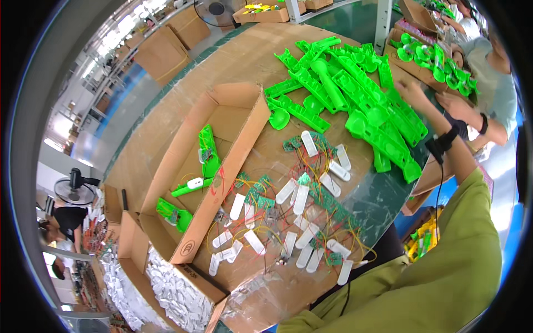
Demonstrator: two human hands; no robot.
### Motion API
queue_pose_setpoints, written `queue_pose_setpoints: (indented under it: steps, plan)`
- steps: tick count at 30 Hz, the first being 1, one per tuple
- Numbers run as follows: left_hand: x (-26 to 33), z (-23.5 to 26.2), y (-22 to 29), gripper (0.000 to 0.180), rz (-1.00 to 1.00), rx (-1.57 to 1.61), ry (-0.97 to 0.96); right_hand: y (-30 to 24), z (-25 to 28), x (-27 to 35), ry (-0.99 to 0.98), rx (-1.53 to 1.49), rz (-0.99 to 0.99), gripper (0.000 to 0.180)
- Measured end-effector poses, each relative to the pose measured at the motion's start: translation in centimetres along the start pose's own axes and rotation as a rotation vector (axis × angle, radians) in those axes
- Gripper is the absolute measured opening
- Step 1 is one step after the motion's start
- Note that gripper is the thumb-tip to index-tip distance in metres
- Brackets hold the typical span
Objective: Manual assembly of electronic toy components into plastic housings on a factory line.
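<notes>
My right hand [412, 95] reaches to the far right edge of a large heap of bright green plastic shells [355, 89]. Its fingers are bent against the end of one green shell [404, 114], gripping it at the edge of the heap. A black strap with a cable [442, 142] circles my right wrist. Nearer lie green circuit boards [327, 204] with thin red and yellow wires and several white oblong plastic pieces [301, 200]. In the long cardboard box [236, 166] on the left are several green shells [207, 152] with small parts fitted. My left hand is out of view.
Two cartons [132, 244] at the lower left hold many small white pieces [177, 288]. At the right, a co-worker's hand [458, 108] is close to mine, beside a box of green parts [438, 64]. A metal post [383, 25] rises at the table's far edge.
</notes>
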State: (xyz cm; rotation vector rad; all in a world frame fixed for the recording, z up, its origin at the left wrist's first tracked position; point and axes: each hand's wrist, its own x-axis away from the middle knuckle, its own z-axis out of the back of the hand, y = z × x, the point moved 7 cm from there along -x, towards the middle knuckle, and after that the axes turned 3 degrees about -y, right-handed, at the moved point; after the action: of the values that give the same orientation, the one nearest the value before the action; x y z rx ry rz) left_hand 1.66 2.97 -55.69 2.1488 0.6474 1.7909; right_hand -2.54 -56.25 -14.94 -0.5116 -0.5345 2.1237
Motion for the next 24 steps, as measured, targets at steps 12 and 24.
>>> queue_pose_setpoints:
  steps: [12,24]
  plan:
    - [10.5,1.4,4.6,0.038,-0.139,0.054,0.17,-27.8,-13.6,3.5,-0.433,0.417,1.135,0.039]
    - [12.6,5.1,10.0,0.037,-0.159,0.081,0.174,-27.0,-13.8,-0.6,-0.952,0.379,0.918,0.042]
